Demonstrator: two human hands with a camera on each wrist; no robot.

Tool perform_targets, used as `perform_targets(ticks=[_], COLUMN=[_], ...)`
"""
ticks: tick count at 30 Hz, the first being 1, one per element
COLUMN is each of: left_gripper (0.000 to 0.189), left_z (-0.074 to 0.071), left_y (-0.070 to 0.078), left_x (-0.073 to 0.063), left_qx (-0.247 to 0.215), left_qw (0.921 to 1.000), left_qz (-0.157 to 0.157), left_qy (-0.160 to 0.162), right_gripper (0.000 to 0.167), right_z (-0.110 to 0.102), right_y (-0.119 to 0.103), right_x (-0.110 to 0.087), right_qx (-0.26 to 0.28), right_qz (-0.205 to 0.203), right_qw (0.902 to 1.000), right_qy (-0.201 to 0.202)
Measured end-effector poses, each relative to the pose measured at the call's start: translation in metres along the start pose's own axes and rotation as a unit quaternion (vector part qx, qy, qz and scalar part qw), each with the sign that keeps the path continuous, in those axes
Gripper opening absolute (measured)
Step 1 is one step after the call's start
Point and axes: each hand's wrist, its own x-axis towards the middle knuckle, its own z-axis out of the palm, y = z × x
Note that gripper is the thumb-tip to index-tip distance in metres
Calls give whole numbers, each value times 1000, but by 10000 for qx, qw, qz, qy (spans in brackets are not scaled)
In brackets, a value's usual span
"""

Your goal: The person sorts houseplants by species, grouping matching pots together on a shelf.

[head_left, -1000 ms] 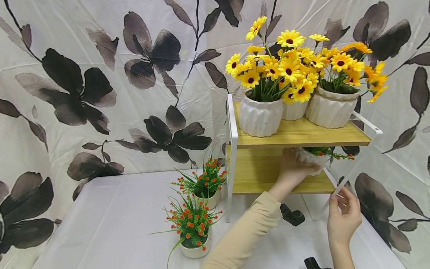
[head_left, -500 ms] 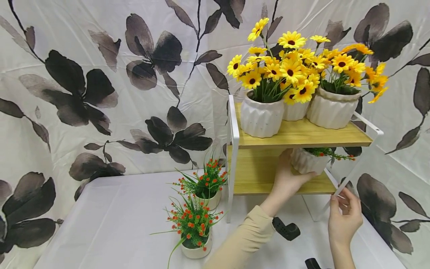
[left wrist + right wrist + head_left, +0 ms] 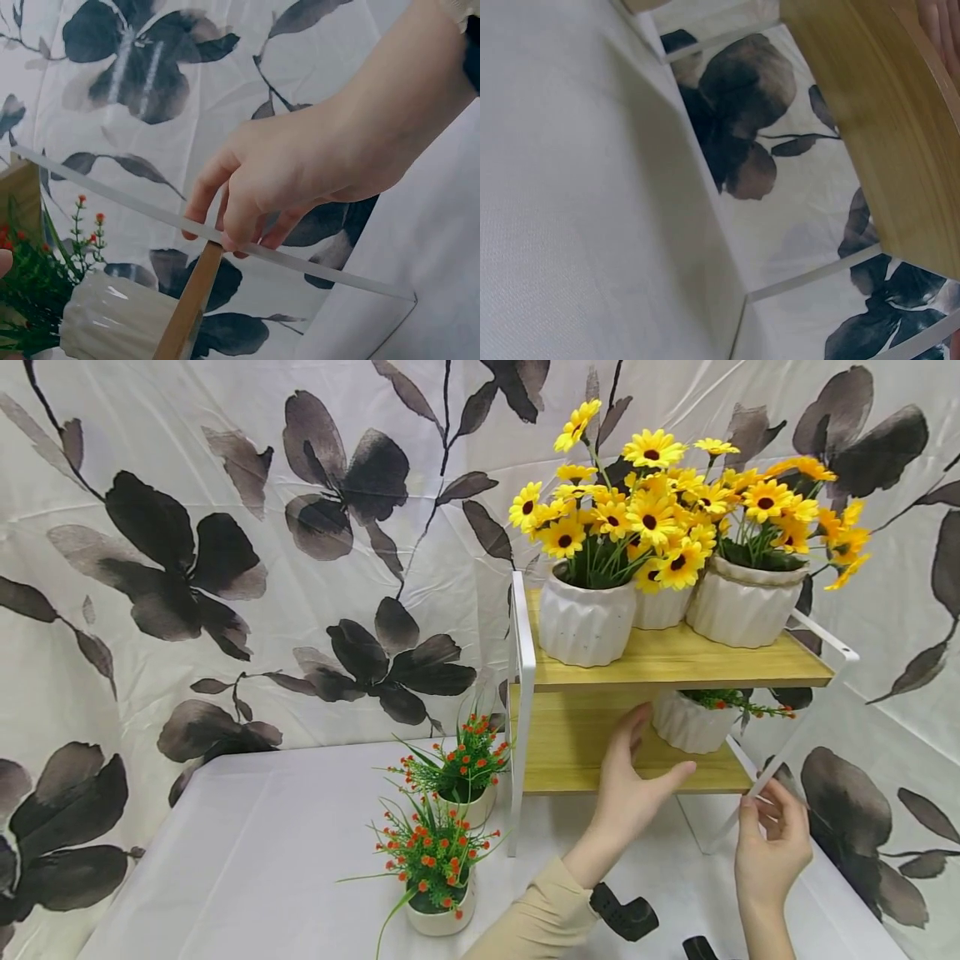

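My left hand [image 3: 626, 793] is at the lower board [image 3: 562, 752] of a two-tier shelf, thumb and fingers spread, holding nothing. Just right of it, a white fluted flowerpot [image 3: 693, 727] with green leaves and small red flowers stands near the board's right end, partly hidden under the upper board [image 3: 675, 670]. In the left wrist view this pot [image 3: 112, 319] appears beside the lower board's edge. My right hand [image 3: 774, 852] pinches the shelf's white right leg [image 3: 787, 747]; the left wrist view shows its fingertips around the bar [image 3: 330, 276] at the board's corner.
Three white pots of yellow daisies [image 3: 652, 518] stand on the upper board. Left of the shelf, a rear pot [image 3: 468, 810] and a front pot [image 3: 442, 917] with red flowers stand on the white-covered table [image 3: 247, 860]. Behind hangs a floral cloth [image 3: 420, 460]. Black wrist devices [image 3: 626, 917] show below.
My left hand has let go of the white flowerpot and drawn back down and left from it. The pot stays on the lower board. My right hand keeps its place on the leg.
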Motion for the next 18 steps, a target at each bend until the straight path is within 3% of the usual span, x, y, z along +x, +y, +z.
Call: perform_targets(ticks=[13, 15, 18], left_gripper=[64, 64, 65], left_z=[-27, -32, -40], left_y=[2, 2, 3], left_x=[-37, -43, -52], left_qx=[-48, -39, -193], left_qw=[9970, 9967, 9978], left_qz=[759, 799, 585], left_qy=[-134, -166, -258], right_gripper=[32, 32, 32], right_z=[0, 0, -1], right_y=[1, 2, 3], right_x=[-1, -1, -2], right_qx=[-75, -113, -144], right_qz=[30, 12, -2], right_qw=[10000, 9999, 9998], right_qy=[-48, -89, -131])
